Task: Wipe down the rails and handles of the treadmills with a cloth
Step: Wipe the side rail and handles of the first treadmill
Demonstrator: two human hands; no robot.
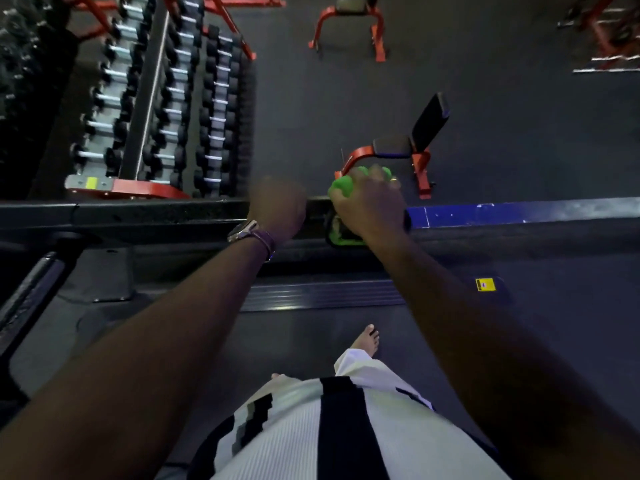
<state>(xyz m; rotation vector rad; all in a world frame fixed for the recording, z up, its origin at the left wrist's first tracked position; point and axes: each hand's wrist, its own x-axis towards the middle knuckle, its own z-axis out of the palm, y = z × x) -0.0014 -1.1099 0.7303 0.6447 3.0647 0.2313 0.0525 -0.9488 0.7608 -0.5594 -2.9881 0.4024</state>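
A dark treadmill rail point(156, 214) runs across the view from left to right, turning blue point(519, 211) on the right. My right hand point(369, 199) presses a bright green cloth point(341, 188) onto the rail at its middle, fingers wrapped over it. More green shows below the hand point(341, 235). My left hand point(278, 206) is blurred, fingers closed, resting on the rail just left of the cloth. A watch sits on that wrist.
Beyond the rail stands a dumbbell rack point(156, 98) at the left and a red-framed bench point(412, 143) behind my right hand. Another red frame point(349, 29) is farther back. The treadmill deck point(322, 292) and my bare foot point(367, 337) lie below.
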